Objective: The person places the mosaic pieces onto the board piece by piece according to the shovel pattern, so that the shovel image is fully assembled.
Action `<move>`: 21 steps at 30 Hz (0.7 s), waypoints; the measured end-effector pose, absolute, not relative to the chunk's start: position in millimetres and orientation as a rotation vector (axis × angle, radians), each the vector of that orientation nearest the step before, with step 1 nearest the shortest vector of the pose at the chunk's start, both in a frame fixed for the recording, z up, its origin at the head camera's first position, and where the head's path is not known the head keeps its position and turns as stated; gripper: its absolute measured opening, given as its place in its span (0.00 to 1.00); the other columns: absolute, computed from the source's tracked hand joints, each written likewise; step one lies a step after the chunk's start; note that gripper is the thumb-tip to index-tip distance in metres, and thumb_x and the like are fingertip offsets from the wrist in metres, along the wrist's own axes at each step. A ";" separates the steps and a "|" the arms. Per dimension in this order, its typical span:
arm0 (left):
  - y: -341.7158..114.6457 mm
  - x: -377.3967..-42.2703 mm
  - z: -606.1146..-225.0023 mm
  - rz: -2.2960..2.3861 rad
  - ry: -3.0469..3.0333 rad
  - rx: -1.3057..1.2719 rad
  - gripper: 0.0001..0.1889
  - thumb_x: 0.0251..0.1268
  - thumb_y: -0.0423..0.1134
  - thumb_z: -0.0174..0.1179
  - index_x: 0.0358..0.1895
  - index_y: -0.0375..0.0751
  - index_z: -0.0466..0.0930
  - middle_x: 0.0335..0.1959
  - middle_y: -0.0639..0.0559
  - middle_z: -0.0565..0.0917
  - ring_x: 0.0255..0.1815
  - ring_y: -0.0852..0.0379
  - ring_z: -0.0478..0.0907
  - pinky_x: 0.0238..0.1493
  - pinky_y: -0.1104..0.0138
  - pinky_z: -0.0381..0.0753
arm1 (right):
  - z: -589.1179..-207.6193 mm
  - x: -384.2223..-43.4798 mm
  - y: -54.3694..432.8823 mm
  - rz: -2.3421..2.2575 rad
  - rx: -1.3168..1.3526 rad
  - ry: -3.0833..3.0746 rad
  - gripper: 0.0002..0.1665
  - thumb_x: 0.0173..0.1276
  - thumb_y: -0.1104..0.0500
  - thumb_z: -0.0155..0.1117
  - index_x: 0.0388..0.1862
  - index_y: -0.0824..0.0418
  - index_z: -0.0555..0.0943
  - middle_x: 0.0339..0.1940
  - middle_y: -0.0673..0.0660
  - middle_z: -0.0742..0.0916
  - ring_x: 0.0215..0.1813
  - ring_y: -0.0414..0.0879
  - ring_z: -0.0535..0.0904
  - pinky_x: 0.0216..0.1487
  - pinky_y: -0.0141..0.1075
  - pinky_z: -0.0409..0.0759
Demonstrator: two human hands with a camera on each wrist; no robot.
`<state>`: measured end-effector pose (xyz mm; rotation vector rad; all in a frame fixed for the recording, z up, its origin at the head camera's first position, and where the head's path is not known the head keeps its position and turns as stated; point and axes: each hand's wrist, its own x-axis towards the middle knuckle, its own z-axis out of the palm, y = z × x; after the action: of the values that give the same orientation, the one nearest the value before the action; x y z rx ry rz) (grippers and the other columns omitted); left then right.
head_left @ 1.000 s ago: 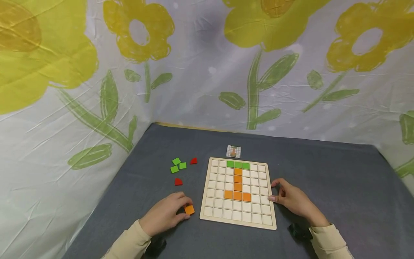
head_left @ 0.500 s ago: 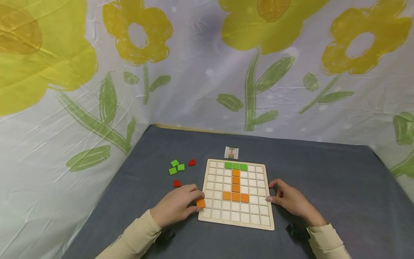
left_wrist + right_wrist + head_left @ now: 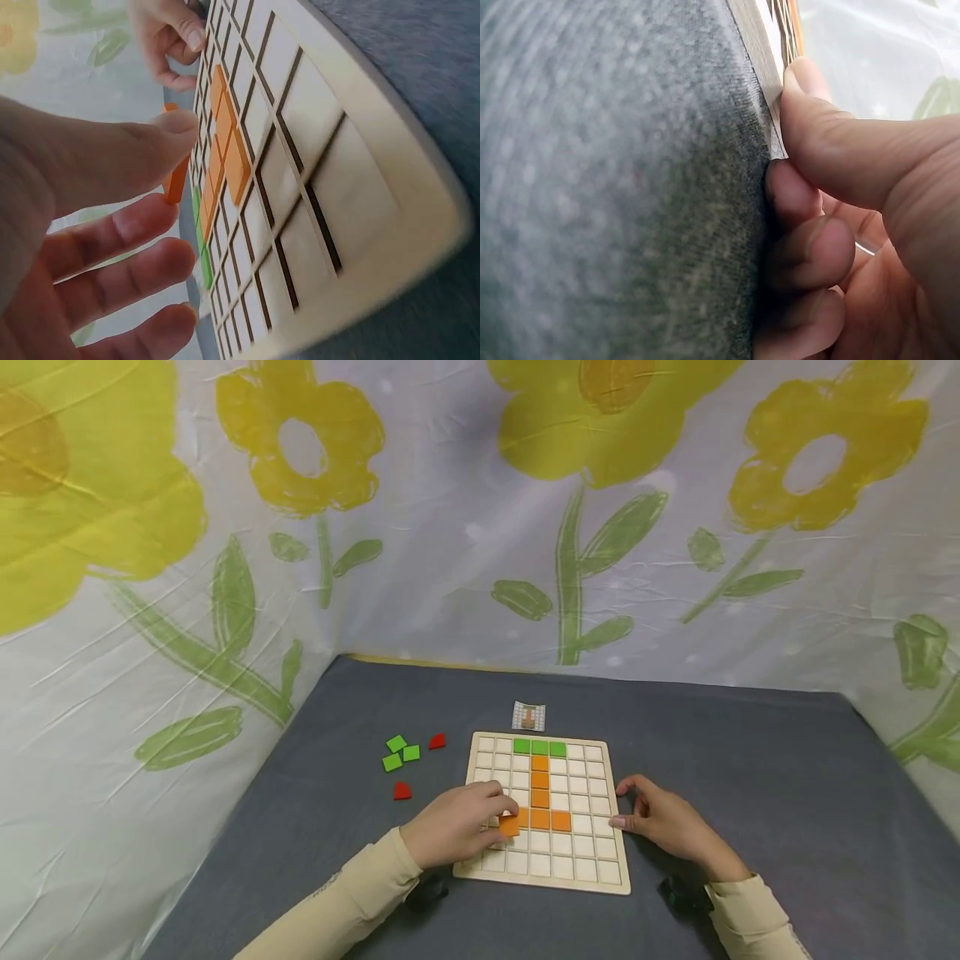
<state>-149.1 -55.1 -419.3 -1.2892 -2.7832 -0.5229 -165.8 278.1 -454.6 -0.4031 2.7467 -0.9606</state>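
My left hand (image 3: 457, 822) pinches an orange square tile (image 3: 509, 825) over the left part of the wooden grid board (image 3: 517, 863). In the left wrist view the tile (image 3: 177, 184) stands on edge behind the thumb, its other fingers spread loosely. Set in the board are three green tiles (image 3: 540, 747) in the top row, an orange column (image 3: 540, 781) below them and an orange row (image 3: 561, 821) at its foot. The held tile overlaps that row's left end. At the board's right edge, my right hand (image 3: 667, 822) grips the rim (image 3: 754, 52) between thumb and curled fingers.
Several loose green tiles (image 3: 392, 762) lie left of the board, near a red quarter-round piece (image 3: 437, 742) and another red piece (image 3: 402, 791). A small printed pattern card (image 3: 528, 717) lies behind the board. Flowered cloth (image 3: 427, 568) hangs around the dark tabletop (image 3: 712, 735).
My left hand has carried the orange tile rightward from the table beside the board to over its left part. My right hand keeps its place at the edge. The head view has shifted slightly.
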 end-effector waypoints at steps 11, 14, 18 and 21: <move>-24.5 -158.3 -428.5 -0.463 -2.748 -1.410 0.15 0.59 0.47 0.68 0.48 0.48 0.83 0.41 0.57 0.80 0.35 0.65 0.73 0.38 0.77 0.72 | -459.1 -167.9 278.2 -0.941 -0.388 2.766 0.28 0.58 0.42 0.69 0.51 0.53 0.73 0.20 0.49 0.75 0.19 0.40 0.66 0.22 0.31 0.63; -20.7 -159.6 -429.9 -0.452 -2.743 -1.437 0.15 0.58 0.46 0.68 0.48 0.49 0.84 0.42 0.57 0.81 0.37 0.65 0.74 0.41 0.76 0.73 | -460.2 -168.1 278.6 -0.940 -0.365 2.767 0.28 0.57 0.42 0.70 0.51 0.52 0.73 0.21 0.49 0.76 0.19 0.39 0.66 0.22 0.31 0.63; -17.3 -161.2 -432.1 -0.430 -2.749 -1.456 0.15 0.58 0.46 0.68 0.48 0.48 0.84 0.40 0.57 0.80 0.35 0.66 0.72 0.38 0.77 0.71 | -459.6 -168.2 279.2 -0.945 -0.354 2.762 0.28 0.57 0.42 0.70 0.51 0.52 0.73 0.21 0.49 0.75 0.20 0.40 0.66 0.22 0.31 0.63; -15.4 -162.2 -434.9 -0.386 -2.749 -1.466 0.15 0.57 0.46 0.69 0.47 0.49 0.84 0.37 0.58 0.78 0.33 0.66 0.70 0.36 0.77 0.69 | -458.5 -168.7 279.6 -0.944 -0.358 2.756 0.28 0.58 0.42 0.70 0.52 0.52 0.73 0.21 0.49 0.75 0.20 0.40 0.66 0.22 0.31 0.62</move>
<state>-162.2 -15.4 -434.9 -1.4661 -2.7491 -0.3857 -168.7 279.6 -458.5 -0.3580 2.7555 -0.9444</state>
